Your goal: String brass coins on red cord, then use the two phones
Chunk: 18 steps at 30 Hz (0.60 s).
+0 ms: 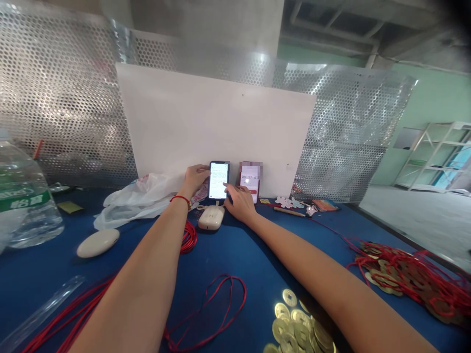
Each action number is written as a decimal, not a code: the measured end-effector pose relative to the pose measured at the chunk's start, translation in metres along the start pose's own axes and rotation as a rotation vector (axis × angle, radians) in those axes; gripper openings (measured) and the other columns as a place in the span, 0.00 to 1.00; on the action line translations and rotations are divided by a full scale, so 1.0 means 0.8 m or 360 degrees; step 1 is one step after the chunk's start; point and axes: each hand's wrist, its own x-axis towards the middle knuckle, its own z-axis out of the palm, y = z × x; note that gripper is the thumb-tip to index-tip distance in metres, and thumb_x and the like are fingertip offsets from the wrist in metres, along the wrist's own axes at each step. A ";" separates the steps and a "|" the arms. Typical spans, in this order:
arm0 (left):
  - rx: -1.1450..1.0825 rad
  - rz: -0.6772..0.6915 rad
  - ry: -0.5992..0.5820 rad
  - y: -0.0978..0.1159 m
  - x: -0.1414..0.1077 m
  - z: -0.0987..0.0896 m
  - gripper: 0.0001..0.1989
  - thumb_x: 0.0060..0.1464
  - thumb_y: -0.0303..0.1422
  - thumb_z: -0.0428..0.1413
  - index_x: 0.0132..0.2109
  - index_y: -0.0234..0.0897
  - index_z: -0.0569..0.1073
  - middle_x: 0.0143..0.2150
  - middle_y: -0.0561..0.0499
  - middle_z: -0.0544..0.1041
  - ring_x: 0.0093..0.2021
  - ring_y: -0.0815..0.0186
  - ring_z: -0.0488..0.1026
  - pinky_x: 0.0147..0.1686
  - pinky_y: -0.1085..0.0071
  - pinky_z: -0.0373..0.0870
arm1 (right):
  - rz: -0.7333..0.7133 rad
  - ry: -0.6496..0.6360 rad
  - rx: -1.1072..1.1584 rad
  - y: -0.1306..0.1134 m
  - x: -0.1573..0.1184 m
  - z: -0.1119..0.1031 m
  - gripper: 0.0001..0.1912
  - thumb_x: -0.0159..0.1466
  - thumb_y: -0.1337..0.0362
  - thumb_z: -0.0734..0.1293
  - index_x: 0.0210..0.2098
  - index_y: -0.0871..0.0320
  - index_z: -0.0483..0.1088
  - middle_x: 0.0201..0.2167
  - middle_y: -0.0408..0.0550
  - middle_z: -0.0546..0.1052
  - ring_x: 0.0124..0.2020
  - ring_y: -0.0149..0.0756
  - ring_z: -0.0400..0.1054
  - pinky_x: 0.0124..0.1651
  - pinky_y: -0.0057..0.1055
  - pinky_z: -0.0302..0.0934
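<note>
- 10 o'clock: "怡宝", white on the green label of the water bottle
- 12 o'clock, right phone: digits starting "00:3", remainder unclear
- 12 o'clock, left phone: text too small

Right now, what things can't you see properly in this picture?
All in the head view:
- Left phone: its writing is too small and blurry to read.
- Right phone: blurry squares cover its top; the right hand hides its lower left.
- Coins: cut off by the bottom edge.
- Bottle: cut off by the left edge.
</note>
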 end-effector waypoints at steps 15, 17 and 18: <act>0.0068 -0.0010 -0.0018 0.008 -0.006 0.001 0.12 0.35 0.31 0.60 0.33 0.33 0.76 0.27 0.47 0.77 0.26 0.63 0.73 0.24 0.72 0.68 | 0.0103 0.0067 -0.0103 0.000 -0.002 -0.002 0.19 0.60 0.70 0.57 0.50 0.58 0.66 0.39 0.47 0.78 0.39 0.38 0.70 0.56 0.37 0.49; 0.0083 -0.0029 0.0007 0.007 -0.006 0.001 0.12 0.35 0.31 0.59 0.33 0.33 0.76 0.26 0.47 0.77 0.27 0.63 0.73 0.24 0.72 0.69 | 0.0085 0.0066 -0.0084 -0.001 -0.002 -0.002 0.21 0.60 0.70 0.57 0.52 0.59 0.65 0.41 0.47 0.78 0.40 0.38 0.70 0.56 0.37 0.49; 0.0086 -0.0042 0.0016 0.008 -0.006 0.001 0.12 0.35 0.31 0.59 0.33 0.33 0.76 0.26 0.48 0.77 0.27 0.64 0.73 0.24 0.72 0.68 | 0.0076 0.0056 -0.0075 -0.001 -0.001 -0.002 0.22 0.59 0.71 0.58 0.53 0.59 0.64 0.43 0.48 0.77 0.41 0.38 0.70 0.57 0.37 0.48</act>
